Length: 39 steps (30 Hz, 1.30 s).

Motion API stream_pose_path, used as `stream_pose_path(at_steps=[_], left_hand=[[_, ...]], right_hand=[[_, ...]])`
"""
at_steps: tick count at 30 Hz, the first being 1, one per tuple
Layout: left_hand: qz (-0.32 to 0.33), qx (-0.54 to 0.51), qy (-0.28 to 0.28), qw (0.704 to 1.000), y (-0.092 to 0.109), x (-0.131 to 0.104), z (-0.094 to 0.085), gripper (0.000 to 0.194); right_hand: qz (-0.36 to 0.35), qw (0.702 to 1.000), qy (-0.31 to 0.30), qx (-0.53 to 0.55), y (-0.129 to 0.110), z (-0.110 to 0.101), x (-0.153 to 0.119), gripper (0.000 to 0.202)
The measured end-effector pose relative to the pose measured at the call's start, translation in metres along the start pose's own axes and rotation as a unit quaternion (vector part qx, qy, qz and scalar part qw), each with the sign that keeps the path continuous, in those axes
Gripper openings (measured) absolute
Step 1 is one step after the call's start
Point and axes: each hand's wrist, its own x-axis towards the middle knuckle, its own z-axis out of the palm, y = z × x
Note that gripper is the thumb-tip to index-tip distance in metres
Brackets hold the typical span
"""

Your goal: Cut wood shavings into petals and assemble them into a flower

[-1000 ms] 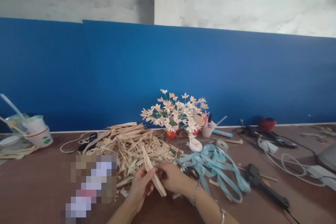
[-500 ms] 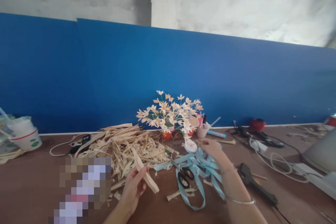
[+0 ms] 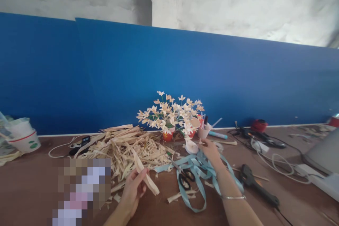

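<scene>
My left hand (image 3: 134, 186) pinches a folded strip of dried corn husk (image 3: 145, 173) between thumb and fingers, slanting over the table. My right hand (image 3: 210, 151) reaches forward, its fingertips bunched at the right edge of a small white dish (image 3: 191, 147); what they hold, if anything, is too small to tell. Light blue ribbon (image 3: 202, 203) lies tangled under and around my right wrist. Black-handled scissors (image 3: 185, 180) rest on the ribbon between my hands. A loose heap of dried husks (image 3: 124, 150) spreads beyond my left hand.
Husk flowers (image 3: 169, 113) stand in red pots (image 3: 167, 135) before the blue partition (image 3: 111, 70). A cup of pens (image 3: 203, 132) is beside them. A glue gun (image 3: 258, 187), cables and a power strip (image 3: 315, 180) lie right; a white tub (image 3: 26, 141) stands far left.
My right forearm has swung left, with the fingers still beside the white dish. More ribbon and a clear ring show right of the wrist. My left hand keeps its hold on the husk strip.
</scene>
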Motion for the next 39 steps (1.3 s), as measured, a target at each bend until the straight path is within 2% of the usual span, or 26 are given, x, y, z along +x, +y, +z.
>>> stream_pose_path(at_steps=[8, 14, 19, 22, 24, 25, 27, 28, 29, 31, 35, 39], left_hand=[[-0.004, 0.003, 0.000, 1.000, 0.002, -0.001, 0.002, 0.043], [-0.005, 0.007, 0.005, 1.000, 0.003, -0.003, 0.003, 0.039], [-0.006, 0.010, 0.007, 1.000, 0.003, -0.002, 0.004, 0.042], [0.000, 0.013, 0.013, 1.000, 0.005, -0.004, 0.006, 0.043], [0.000, 0.015, 0.015, 1.000, 0.006, -0.005, 0.008, 0.042], [-0.002, 0.017, 0.016, 1.000, 0.006, -0.005, 0.008, 0.042], [-0.003, 0.023, 0.016, 1.000, 0.006, -0.005, 0.009, 0.042], [-0.003, 0.026, 0.014, 1.000, 0.005, -0.005, 0.009, 0.042], [-0.002, 0.028, 0.011, 1.000, 0.004, -0.004, 0.008, 0.043], [0.003, 0.027, -0.001, 1.000, 0.001, -0.003, 0.007, 0.044], [-0.002, 0.023, -0.026, 0.999, -0.001, -0.001, 0.005, 0.043], [-0.003, 0.023, -0.048, 0.999, 0.000, -0.001, 0.004, 0.038]], right_hand=[[-0.036, 0.993, -0.030, -0.111, 0.002, 0.000, 0.000, 0.026], [-0.032, 0.986, -0.043, -0.160, -0.005, -0.001, -0.003, 0.036], [-0.014, 0.973, -0.026, -0.227, -0.022, -0.012, -0.006, 0.040], [-0.025, 0.964, -0.028, -0.263, -0.040, -0.019, -0.017, 0.028], [-0.037, 0.958, -0.083, -0.273, -0.057, -0.019, -0.032, 0.017], [-0.048, 0.952, -0.136, -0.269, -0.067, -0.018, -0.042, 0.019], [-0.107, 0.920, -0.310, -0.215, -0.088, -0.009, -0.064, 0.031], [-0.140, 0.904, -0.367, -0.169, -0.099, -0.002, -0.075, 0.034], [-0.165, 0.896, -0.393, -0.124, -0.109, 0.007, -0.087, 0.033], [-0.186, 0.904, -0.381, -0.052, -0.124, 0.030, -0.105, 0.033], [-0.143, 0.914, -0.378, 0.041, -0.130, 0.069, -0.121, 0.029], [-0.072, 0.882, -0.434, 0.168, -0.116, 0.078, -0.112, 0.026]])
